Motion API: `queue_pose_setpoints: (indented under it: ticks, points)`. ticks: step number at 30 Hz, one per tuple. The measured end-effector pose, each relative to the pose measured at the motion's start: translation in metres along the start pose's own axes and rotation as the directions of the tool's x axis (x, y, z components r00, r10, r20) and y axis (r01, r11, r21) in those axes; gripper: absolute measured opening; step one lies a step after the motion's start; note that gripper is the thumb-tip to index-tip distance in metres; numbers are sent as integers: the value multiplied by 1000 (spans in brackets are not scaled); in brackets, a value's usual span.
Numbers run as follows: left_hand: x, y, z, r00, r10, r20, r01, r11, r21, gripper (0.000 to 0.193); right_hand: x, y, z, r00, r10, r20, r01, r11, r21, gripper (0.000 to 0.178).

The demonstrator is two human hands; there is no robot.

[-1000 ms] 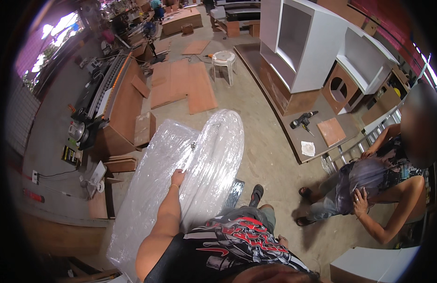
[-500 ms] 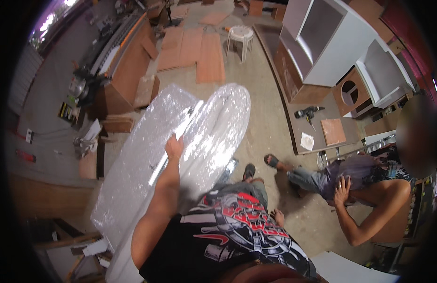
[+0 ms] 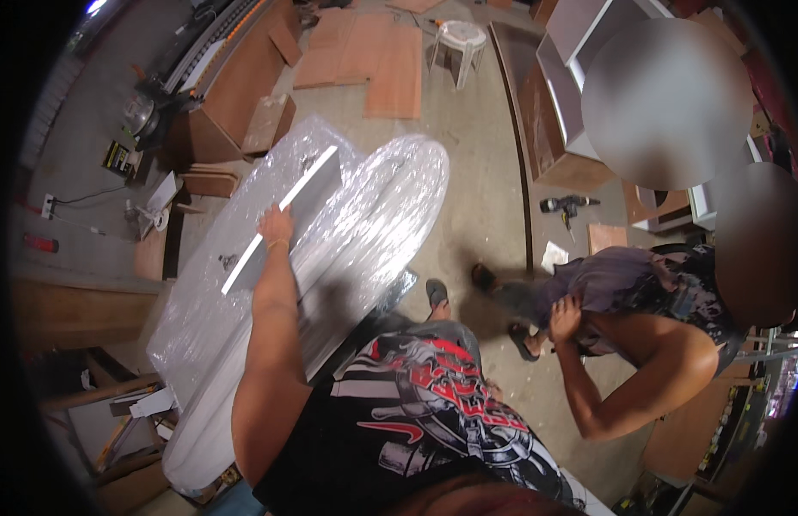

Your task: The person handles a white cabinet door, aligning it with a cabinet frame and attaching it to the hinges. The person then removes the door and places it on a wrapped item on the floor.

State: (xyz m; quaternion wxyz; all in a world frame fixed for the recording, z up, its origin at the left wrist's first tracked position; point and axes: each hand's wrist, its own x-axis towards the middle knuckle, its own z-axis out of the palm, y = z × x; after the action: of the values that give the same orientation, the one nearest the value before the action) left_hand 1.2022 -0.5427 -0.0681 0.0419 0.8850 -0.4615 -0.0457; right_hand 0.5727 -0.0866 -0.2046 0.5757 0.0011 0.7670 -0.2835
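My left hand (image 3: 277, 225) is closed over the white edge of a flat panel (image 3: 311, 205), whose grey face slants down toward me. Small metal fittings (image 3: 229, 261) that look like hinges show on the panel's far side. The panel stands tilted on a long, round-ended piece (image 3: 407, 193) wrapped in shiny clear plastic. Beside that, to the left, lies a flat plastic-wrapped surface (image 3: 188, 301). Only a sliver of my right hand (image 3: 493, 390) shows beside my shirt at the waist; its fingers are hidden.
Close on my right is another person (image 3: 622, 284), one hand at their shirt. A drill (image 3: 570, 205) lies on a low platform near wooden cabinets (image 3: 558, 163). A white stool (image 3: 461, 39) and wooden boards (image 3: 364, 56) are farther off. A workbench (image 3: 235, 82) stands left.
My left hand and the panel have moved left and away from me. The panel has turned so its grey face shows. The other person has shifted left, and my right hand is less visible.
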Motion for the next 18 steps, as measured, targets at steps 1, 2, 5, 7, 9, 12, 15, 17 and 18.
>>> queue_pose_setpoints:
  ticks: [1, 2, 5, 7, 9, 12, 15, 17, 18]
  points:
    - [-2, -3, 3, 999, 3, 40, -2, 1000, -13, 50, 6, -7, -6, 1000, 1, -1, -1, 1000, -3, 48]
    - [-5, -2, 3, 996, -1, 94, 2, 1000, -15, 51, 12, -16, -11, 1000, 2, 2, -2, 1000, -13, 48]
    - [-23, 2, 12, 982, 3, 187, 1, 1000, -18, 54, 23, -51, -14, 1000, 4, 4, -4, 1000, -28, 50]
    - [-33, 8, 20, 939, 25, 343, 10, 995, -100, 62, 20, -75, -10, 1000, 7, 1, -7, 1000, -28, 53]
    - [-37, -21, 54, 897, 170, 408, -65, 964, -259, 67, 20, -100, -9, 999, -12, 39, 15, 996, -85, 53]
    - [-32, -21, 60, 866, 203, 457, -73, 955, -286, 70, 32, -130, -9, 996, -77, 40, 81, 992, -92, 53]
    - [-24, -26, 53, 855, 247, 457, -121, 950, -288, 71, 43, -168, -2, 993, -117, -10, 116, 989, -90, 48]
    - [-21, -21, 53, 828, 296, 477, -167, 941, -294, 72, 47, -175, 9, 991, -129, 22, 130, 990, -55, 45]
    - [-24, -22, 54, 841, 316, 439, -179, 929, -325, 72, 50, -176, 13, 990, -135, 35, 136, 990, -43, 44]
